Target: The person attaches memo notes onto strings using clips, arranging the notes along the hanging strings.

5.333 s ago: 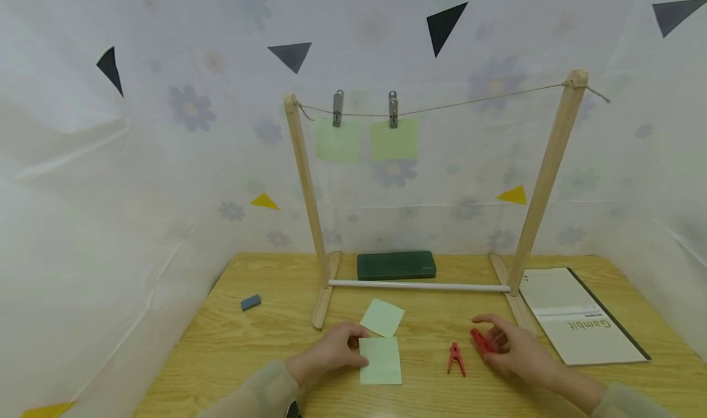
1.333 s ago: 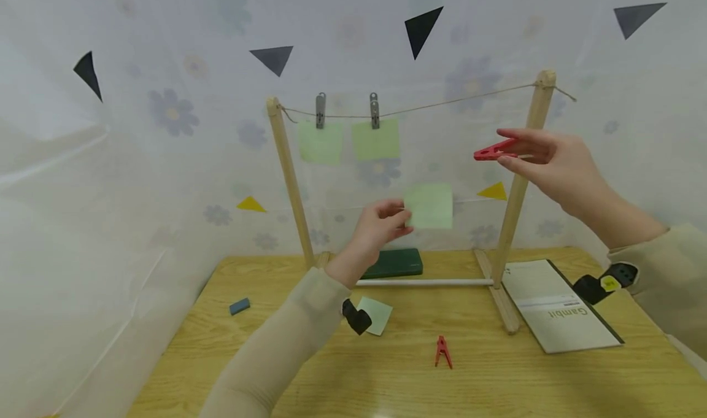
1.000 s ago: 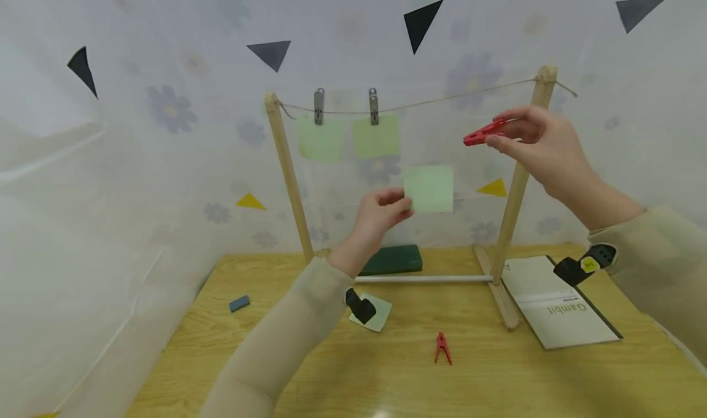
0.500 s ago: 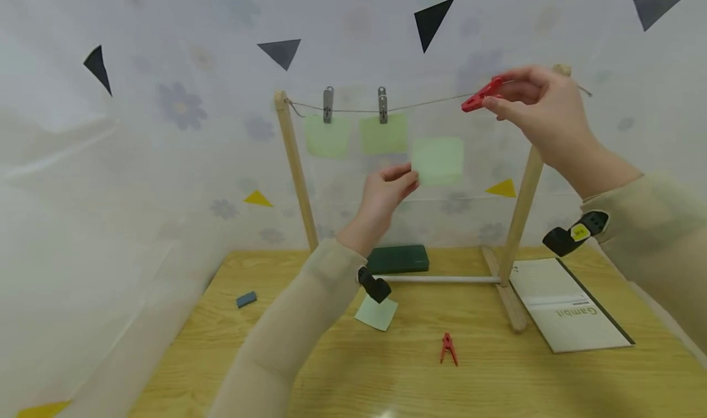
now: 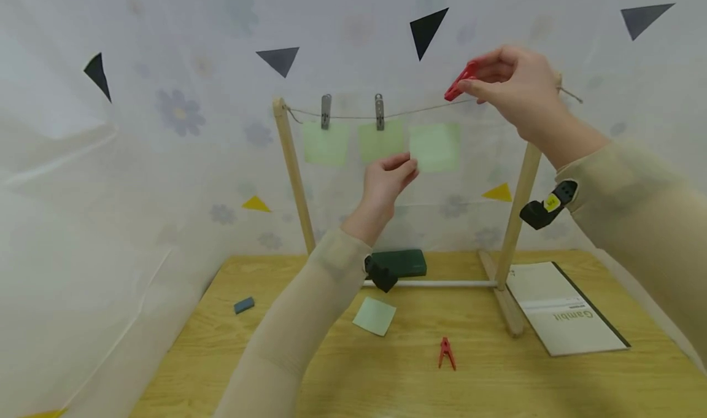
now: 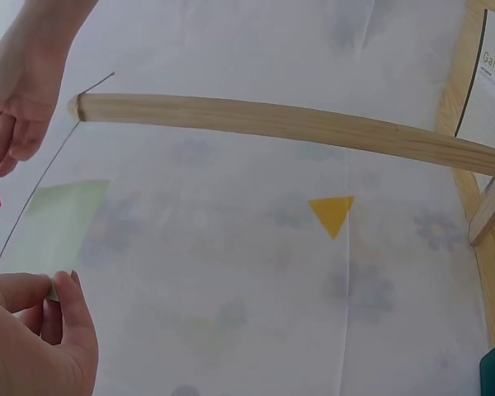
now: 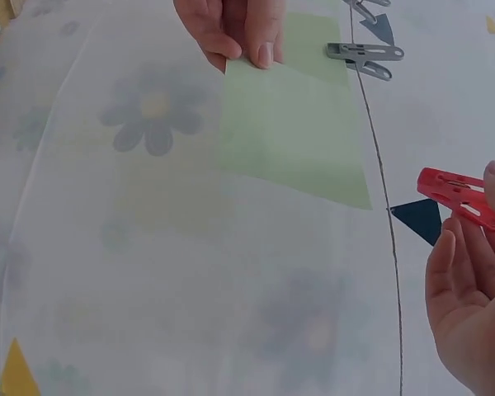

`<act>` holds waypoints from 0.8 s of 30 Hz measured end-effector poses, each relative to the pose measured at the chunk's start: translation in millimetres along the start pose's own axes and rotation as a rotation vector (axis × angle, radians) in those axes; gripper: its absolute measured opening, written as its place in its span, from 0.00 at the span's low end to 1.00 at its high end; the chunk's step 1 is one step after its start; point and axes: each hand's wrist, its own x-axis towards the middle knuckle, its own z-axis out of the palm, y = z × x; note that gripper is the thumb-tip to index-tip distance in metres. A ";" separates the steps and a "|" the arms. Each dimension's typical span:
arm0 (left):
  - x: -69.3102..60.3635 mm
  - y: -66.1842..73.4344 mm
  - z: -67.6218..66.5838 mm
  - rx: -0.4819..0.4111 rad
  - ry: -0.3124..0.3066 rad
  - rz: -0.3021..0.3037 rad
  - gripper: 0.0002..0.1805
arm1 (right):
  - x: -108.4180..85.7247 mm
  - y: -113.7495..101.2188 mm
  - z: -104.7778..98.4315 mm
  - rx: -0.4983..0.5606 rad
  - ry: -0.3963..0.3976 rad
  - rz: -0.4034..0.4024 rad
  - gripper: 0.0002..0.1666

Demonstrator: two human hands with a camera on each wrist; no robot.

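My left hand pinches a pale green paper square by its left edge, just below the string. In the right wrist view the paper's top edge lies close beside the string, apart from it. Up and to the right, my right hand pinches a red clothespin between thumb and fingers, its tip pointing down-left near the string. Two more green papers, a left one and a middle one, hang from grey clothespins. A second red clothespin lies on the table.
Wooden posts hold the string, joined low by a white bar. On the table lie a green paper square, a blue eraser-like block, a notebook and a dark green case. A patterned sheet hangs behind.
Since the earliest frame, both hands have risen from the table with the paper and red clothespin. Over the last second the paper has moved up towards the string, and the clothespin up and left.
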 end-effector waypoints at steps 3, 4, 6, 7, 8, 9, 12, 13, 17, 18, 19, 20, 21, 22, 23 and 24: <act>1.7 1.5 3.0 -0.009 0.009 0.005 0.17 | 8.3 -2.9 1.4 -0.099 -0.029 -0.020 0.23; 2.2 1.7 3.5 -0.013 0.014 0.009 0.17 | 10.8 -3.2 2.2 -0.121 -0.040 -0.029 0.22; 3.0 1.3 4.0 -0.019 0.024 0.012 0.17 | 14.8 -3.0 4.0 -0.159 -0.064 -0.043 0.21; 3.4 0.8 3.9 -0.018 0.027 0.011 0.17 | 16.3 -2.8 4.9 -0.169 -0.073 -0.047 0.21; 3.6 0.2 3.8 -0.017 0.029 0.010 0.17 | 17.5 -2.6 5.8 -0.179 -0.081 -0.048 0.20; 3.8 -0.5 3.7 -0.018 0.030 0.011 0.17 | 18.3 -2.2 6.5 -0.188 -0.087 -0.050 0.20; 4.2 -2.8 3.9 -0.015 0.031 0.008 0.16 | 19.5 -0.8 7.7 -0.216 -0.096 -0.056 0.18; 4.3 -3.5 3.7 -0.014 0.031 0.008 0.17 | 19.9 -0.4 8.0 -0.223 -0.098 -0.058 0.18; 4.4 -4.4 3.1 -0.016 0.035 0.010 0.17 | 22.0 0.5 8.5 -0.239 -0.112 -0.064 0.16; 4.4 -4.0 2.7 -0.016 0.036 0.009 0.17 | 22.8 0.5 8.6 -0.239 -0.115 -0.061 0.15; 4.7 -3.6 2.5 -0.016 0.037 0.011 0.17 | 23.7 0.3 8.8 -0.241 -0.118 -0.058 0.14; 5.3 -3.1 2.3 -0.016 0.039 0.012 0.17 | 24.6 0.3 8.9 -0.241 -0.120 -0.054 0.14; 5.7 -2.3 2.2 -0.017 0.042 0.015 0.17 | 25.5 0.1 9.1 -0.241 -0.123 -0.050 0.13; 6.1 -1.5 2.2 -0.016 0.044 0.017 0.17 | 26.4 0.1 9.3 -0.242 -0.125 -0.046 0.13; 6.7 -0.9 2.2 -0.017 0.045 0.019 0.17 | 27.1 0.2 9.4 -0.244 -0.127 -0.044 0.12; 7.2 -0.5 2.3 -0.017 0.046 0.023 0.17 | 27.9 0.4 9.8 -0.241 -0.130 -0.039 0.11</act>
